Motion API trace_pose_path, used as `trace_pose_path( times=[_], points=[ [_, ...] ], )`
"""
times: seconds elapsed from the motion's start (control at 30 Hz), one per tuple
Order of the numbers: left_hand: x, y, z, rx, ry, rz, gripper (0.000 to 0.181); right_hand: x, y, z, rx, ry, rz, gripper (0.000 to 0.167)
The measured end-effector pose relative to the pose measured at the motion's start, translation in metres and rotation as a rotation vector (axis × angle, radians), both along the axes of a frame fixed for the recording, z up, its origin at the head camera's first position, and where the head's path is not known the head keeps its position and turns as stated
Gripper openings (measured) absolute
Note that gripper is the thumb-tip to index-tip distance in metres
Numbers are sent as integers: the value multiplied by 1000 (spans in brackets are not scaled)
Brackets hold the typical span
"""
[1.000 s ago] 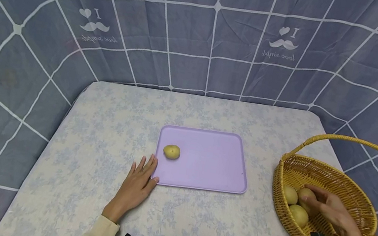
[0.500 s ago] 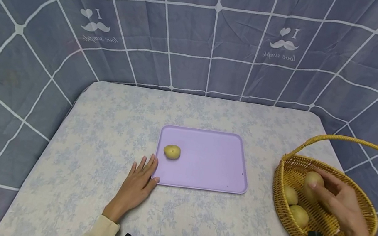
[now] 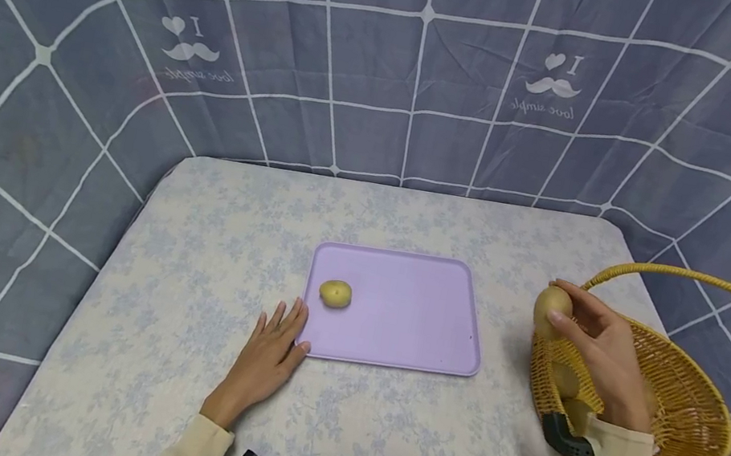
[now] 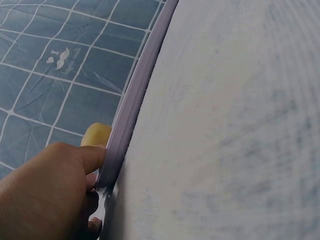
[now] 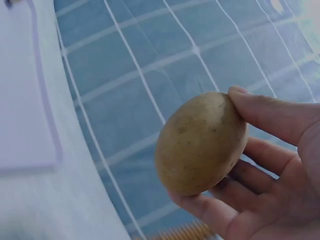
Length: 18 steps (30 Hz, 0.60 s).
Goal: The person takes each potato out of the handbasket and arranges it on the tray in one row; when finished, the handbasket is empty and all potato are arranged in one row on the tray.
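Probably a transfer step: right hand point(image 3: 608, 362) pinches potato point(image 5: 200, 145), straight-fingered left hand point(image 3: 264, 358) touches tray point(image 3: 410, 309), next likely wants leftward carry.

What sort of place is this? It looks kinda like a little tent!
Probably an indoor corner set up for tabletop work, though I can't be sure: grid-patterned fabric hangs around the table, which holds a purple tray and a wicker basket.

A blue-grey gridded curtain point(image 3: 466, 74) hangs behind a floral tablecloth point(image 3: 402, 438).
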State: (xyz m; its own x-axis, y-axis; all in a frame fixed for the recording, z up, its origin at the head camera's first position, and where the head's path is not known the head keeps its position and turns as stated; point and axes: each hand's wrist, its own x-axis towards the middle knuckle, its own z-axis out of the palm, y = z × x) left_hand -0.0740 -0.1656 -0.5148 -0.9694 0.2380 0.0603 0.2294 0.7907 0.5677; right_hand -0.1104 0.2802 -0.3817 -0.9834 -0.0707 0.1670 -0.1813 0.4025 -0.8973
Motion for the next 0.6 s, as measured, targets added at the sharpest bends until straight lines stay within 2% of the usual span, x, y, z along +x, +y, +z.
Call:
trace_pose_path(
  times=[0.13, 0.27, 0.43, 0.6],
  points=[
    [1, -1, -1, 0, 11, 0, 60, -21, -36, -9, -116, 3, 91, 47],
    [2, -1, -1, 0, 6, 4, 59, -42, -78, -24, -149, -1, 196, 48],
    [1, -1, -2, 2, 4, 1, 59, -63, -129, -44, -96, -35, 282, 48],
    [0, -1, -2, -3, 5, 0, 60, -74, -166, -63, -58, -84, 332, 51]
  ],
)
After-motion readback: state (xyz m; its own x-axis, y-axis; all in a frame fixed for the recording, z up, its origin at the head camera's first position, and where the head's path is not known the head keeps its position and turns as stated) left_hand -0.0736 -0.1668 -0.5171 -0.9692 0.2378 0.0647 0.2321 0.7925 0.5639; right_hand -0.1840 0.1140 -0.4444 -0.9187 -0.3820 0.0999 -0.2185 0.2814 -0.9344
